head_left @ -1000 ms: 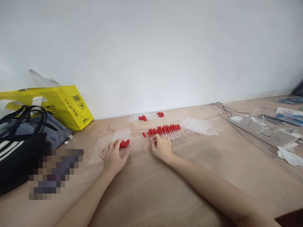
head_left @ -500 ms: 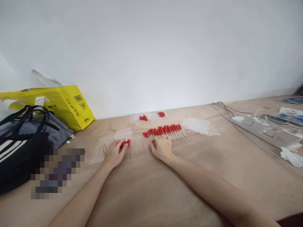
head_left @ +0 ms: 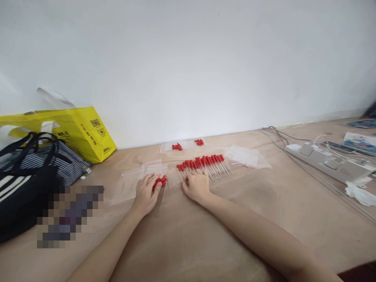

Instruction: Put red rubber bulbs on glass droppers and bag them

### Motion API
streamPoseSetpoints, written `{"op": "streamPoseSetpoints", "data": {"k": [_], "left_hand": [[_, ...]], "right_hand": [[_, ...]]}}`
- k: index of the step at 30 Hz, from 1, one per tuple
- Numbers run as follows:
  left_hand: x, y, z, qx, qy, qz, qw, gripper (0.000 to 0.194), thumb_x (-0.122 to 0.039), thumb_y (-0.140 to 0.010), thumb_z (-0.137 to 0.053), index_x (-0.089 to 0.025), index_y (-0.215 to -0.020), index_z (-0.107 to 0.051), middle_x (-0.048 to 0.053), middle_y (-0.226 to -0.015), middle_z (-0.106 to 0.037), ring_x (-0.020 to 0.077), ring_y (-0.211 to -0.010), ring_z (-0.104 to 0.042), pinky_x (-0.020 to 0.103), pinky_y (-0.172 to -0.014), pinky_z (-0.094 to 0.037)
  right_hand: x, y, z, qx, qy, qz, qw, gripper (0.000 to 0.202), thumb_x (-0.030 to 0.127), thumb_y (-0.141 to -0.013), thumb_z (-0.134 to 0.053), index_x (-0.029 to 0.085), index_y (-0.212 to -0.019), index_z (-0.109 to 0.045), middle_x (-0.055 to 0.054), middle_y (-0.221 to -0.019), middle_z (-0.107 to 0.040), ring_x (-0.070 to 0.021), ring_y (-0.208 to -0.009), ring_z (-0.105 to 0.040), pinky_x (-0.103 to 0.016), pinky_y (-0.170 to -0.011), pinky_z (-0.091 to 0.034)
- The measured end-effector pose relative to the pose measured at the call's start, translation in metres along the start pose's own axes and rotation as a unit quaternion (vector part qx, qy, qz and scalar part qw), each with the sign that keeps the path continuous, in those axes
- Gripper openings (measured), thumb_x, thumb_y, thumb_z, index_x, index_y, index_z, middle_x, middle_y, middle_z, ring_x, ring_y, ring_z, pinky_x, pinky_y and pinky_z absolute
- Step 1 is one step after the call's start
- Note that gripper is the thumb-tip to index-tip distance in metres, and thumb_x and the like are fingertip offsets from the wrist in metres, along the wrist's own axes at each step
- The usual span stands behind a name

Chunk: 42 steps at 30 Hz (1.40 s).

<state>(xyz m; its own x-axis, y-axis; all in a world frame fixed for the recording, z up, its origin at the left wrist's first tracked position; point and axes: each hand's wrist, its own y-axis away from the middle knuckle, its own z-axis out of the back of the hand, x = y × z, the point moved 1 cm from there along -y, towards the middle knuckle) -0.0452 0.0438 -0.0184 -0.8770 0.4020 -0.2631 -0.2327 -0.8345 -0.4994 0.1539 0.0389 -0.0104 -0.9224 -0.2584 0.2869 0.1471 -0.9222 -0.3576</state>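
My left hand [head_left: 147, 192] rests on the table with its fingers curved around a small heap of red rubber caps [head_left: 159, 182]. Beside that heap lie several thin clear tubes [head_left: 174, 178] without caps. To their right runs a row of clear tubes with red caps [head_left: 216, 159]. My right hand [head_left: 197, 184] lies over the left part of this row, fingers bent and touching the tubes; what its fingertips hold, if anything, is hidden. Clear plastic bags [head_left: 126, 184] lie flat beyond and left of my left hand.
Near the wall, more red caps [head_left: 177, 147] sit on a clear bag. Other clear bags [head_left: 249, 156] lie right of the row. A yellow bag [head_left: 88, 133] and a black bag [head_left: 26, 199] stand left. At right are a white power strip [head_left: 329, 162] and cables.
My left hand has moved right with the red caps, closer to the uncapped tubes. The leftmost tubes now lie closer together. My right hand has shifted slightly left.
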Motion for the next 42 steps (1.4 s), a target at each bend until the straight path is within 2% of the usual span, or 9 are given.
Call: {"op": "streamPoseSetpoints", "data": {"k": [5,10,16,20,24,27,31,38,42], "left_hand": [[-0.002,0.002,-0.004,0.027,0.022,-0.007,0.999,0.040,-0.039,-0.085,-0.030,-0.015,-0.111,-0.050,0.012,-0.113,-0.050,0.0219,-0.108,-0.046,0.039,-0.093,-0.037],[-0.025,0.005,-0.007,0.050,0.067,-0.002,0.996,0.040,-0.039,-0.084,-0.034,-0.015,-0.111,-0.050,0.012,-0.115,-0.049,0.0229,-0.110,-0.044,0.041,-0.094,-0.036],[-0.039,0.007,-0.007,0.032,0.127,0.028,0.991,0.040,-0.034,-0.087,-0.025,-0.013,-0.118,-0.040,0.012,-0.120,-0.048,0.0187,-0.114,-0.043,0.036,-0.097,-0.035],[-0.023,0.006,-0.007,0.039,0.088,0.083,0.992,0.044,-0.031,-0.086,-0.022,-0.009,-0.120,-0.040,0.015,-0.122,-0.048,0.0204,-0.114,-0.045,0.037,-0.094,-0.038],[-0.018,0.006,-0.006,0.098,0.068,0.049,0.992,0.044,-0.035,-0.085,-0.027,-0.012,-0.117,-0.045,0.011,-0.119,-0.053,0.0206,-0.111,-0.048,0.036,-0.093,-0.038],[-0.022,0.008,-0.006,0.148,-0.030,0.017,0.988,0.044,-0.034,-0.086,-0.025,-0.015,-0.121,-0.045,0.008,-0.125,-0.049,0.0195,-0.116,-0.042,0.036,-0.098,-0.032],[-0.023,0.011,-0.003,0.178,-0.122,0.049,0.975,0.044,-0.030,-0.088,-0.023,-0.013,-0.121,-0.045,0.010,-0.128,-0.045,0.0205,-0.121,-0.037,0.038,-0.099,-0.028],[-0.019,0.015,0.004,0.135,-0.165,0.100,0.972,0.041,-0.030,-0.087,-0.025,-0.012,-0.111,-0.053,0.014,-0.124,-0.048,0.0295,-0.118,-0.037,0.054,-0.095,-0.024],[-0.037,0.011,0.008,0.045,-0.120,0.006,0.992,0.033,-0.035,-0.085,-0.034,-0.019,-0.103,-0.056,0.009,-0.111,-0.056,0.0253,-0.109,-0.045,0.044,-0.093,-0.030]], "right_hand": [[-0.004,0.000,0.001,0.015,0.007,-0.006,1.000,0.017,0.024,-0.074,-0.046,0.016,-0.071,-0.060,-0.006,-0.080,-0.064,-0.0198,-0.082,-0.050,-0.035,-0.071,-0.021],[-0.014,0.008,0.007,0.014,0.001,-0.021,1.000,0.016,0.023,-0.072,-0.046,0.016,-0.069,-0.060,-0.005,-0.076,-0.064,-0.0184,-0.078,-0.050,-0.033,-0.071,-0.021],[-0.031,0.026,0.018,0.016,-0.003,-0.016,1.000,0.014,0.024,-0.072,-0.048,0.017,-0.065,-0.059,-0.004,-0.074,-0.064,-0.0174,-0.077,-0.050,-0.032,-0.069,-0.019],[-0.044,0.042,0.025,-0.003,-0.010,-0.002,1.000,0.013,0.023,-0.072,-0.049,0.018,-0.062,-0.057,-0.002,-0.071,-0.063,-0.0159,-0.074,-0.049,-0.031,-0.066,-0.018],[-0.051,0.055,0.030,-0.013,-0.020,0.018,1.000,0.015,0.025,-0.074,-0.050,0.018,-0.062,-0.056,-0.001,-0.068,-0.063,-0.0143,-0.070,-0.049,-0.029,-0.064,-0.017],[-0.047,0.058,0.033,-0.034,-0.052,0.029,0.998,0.017,0.029,-0.076,-0.049,0.018,-0.065,-0.056,0.000,-0.068,-0.062,-0.0140,-0.070,-0.048,-0.029,-0.064,-0.017],[-0.033,0.057,0.033,-0.029,-0.086,0.041,0.995,0.022,0.040,-0.074,-0.053,0.019,-0.067,-0.056,0.000,-0.067,-0.061,-0.0147,-0.072,-0.048,-0.029,-0.066,-0.017],[-0.020,0.051,0.029,0.057,-0.049,0.036,0.997,0.019,0.036,-0.075,-0.050,0.019,-0.071,-0.057,-0.003,-0.077,-0.063,-0.0181,-0.080,-0.049,-0.031,-0.069,-0.019],[-0.019,0.049,0.031,0.069,0.011,0.040,0.997,0.021,0.033,-0.080,-0.043,0.017,-0.076,-0.057,-0.007,-0.082,-0.064,-0.0211,-0.082,-0.049,-0.033,-0.070,-0.020]]}}
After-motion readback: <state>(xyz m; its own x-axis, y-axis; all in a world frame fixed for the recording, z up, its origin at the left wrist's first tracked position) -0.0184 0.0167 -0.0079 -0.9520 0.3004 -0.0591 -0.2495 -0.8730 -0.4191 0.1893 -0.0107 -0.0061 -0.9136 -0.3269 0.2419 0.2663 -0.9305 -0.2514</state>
